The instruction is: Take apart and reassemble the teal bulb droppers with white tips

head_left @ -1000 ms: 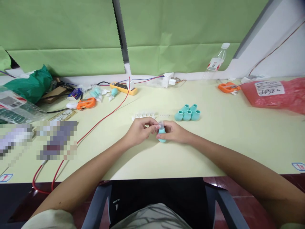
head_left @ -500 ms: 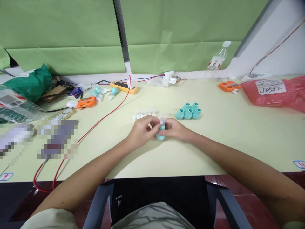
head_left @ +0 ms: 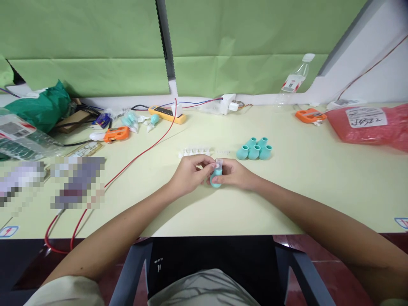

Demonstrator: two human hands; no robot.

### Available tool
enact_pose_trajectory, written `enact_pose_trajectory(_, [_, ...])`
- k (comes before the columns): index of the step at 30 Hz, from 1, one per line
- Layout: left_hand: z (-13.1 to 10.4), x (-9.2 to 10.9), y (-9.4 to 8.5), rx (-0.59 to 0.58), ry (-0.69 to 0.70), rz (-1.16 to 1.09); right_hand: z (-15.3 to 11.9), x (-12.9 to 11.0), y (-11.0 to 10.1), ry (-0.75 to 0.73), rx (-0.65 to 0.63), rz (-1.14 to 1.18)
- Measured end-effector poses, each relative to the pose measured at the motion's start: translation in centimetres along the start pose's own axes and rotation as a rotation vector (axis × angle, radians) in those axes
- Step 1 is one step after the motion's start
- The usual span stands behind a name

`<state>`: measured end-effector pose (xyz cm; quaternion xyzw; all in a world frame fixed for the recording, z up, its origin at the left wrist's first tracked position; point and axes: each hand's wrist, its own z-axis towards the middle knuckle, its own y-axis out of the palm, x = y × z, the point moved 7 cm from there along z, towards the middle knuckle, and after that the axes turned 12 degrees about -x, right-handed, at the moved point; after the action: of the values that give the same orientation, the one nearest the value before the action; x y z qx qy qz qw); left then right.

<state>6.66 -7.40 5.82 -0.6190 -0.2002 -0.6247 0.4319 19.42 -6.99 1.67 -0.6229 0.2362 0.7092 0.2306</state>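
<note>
A small teal bulb-shaped piece (head_left: 216, 179) with a translucent top (head_left: 219, 162) is held upright over the table by my right hand (head_left: 237, 173), its thumb across the front. My left hand (head_left: 191, 173) pinches at the translucent top with thumb and index finger; a small white bit shows at the fingertips. Behind my left hand lies a row of small white parts (head_left: 196, 151), with a line of tiny clear pieces (head_left: 223, 152) to its right. Several teal bulb-shaped pieces with open necks (head_left: 254, 151) stand grouped beyond my right hand.
Along the back are a yellow multimeter (head_left: 167, 114), a white plug (head_left: 228, 104) and a clear bottle (head_left: 295, 80). Orange tools lie left (head_left: 116, 134) and right (head_left: 310, 115). A red bag (head_left: 366, 127) is at right; a red cable (head_left: 137, 159) crosses the left side.
The fingers of my left hand have shifted slightly at the translucent top. The view has moved a little, and both hands still hold the teal piece in nearly the same place.
</note>
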Motion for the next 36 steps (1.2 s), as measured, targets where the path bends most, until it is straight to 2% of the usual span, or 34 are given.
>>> enact_pose_trajectory(3, [-0.2,0.3,-0.1,0.046,0.057,0.101,0.1,0.1,-0.2,-0.015,0.033,0.035])
enact_pose_trajectory(8, [-0.9,2.0,0.3,0.157,0.236,0.376,0.0,-0.3,-0.8,-0.085,0.119,0.01])
enact_pose_trajectory(12, [-1.4,3.0,0.9,0.219,0.34,0.438,0.1,-0.8,-0.2,-0.097,0.087,-0.035])
enact_pose_trajectory(17, [-2.4,4.4,1.4,0.292,0.466,0.534,-0.3,-2.8,0.7,-0.253,0.158,-0.112])
enact_pose_trajectory(20, [-2.8,5.2,1.9,0.287,0.501,0.574,-0.6,-3.3,1.3,-0.272,0.167,-0.165])
enact_pose_trajectory(24, [-2.8,5.2,2.1,0.247,0.411,0.526,-0.6,-3.3,1.7,-0.218,0.148,-0.174])
enact_pose_trajectory(28, [-2.1,3.9,1.3,0.21,0.197,0.313,-0.5,-2.9,1.6,-0.111,0.093,-0.117])
enact_pose_trajectory(33, [-1.0,1.6,0.5,0.062,-0.067,-0.038,-0.6,-1.7,1.2,0.018,-0.014,-0.046])
enact_pose_trajectory(36, [-0.6,1.0,0.2,-0.012,-0.126,-0.064,-0.8,-0.9,1.2,0.088,-0.08,-0.033])
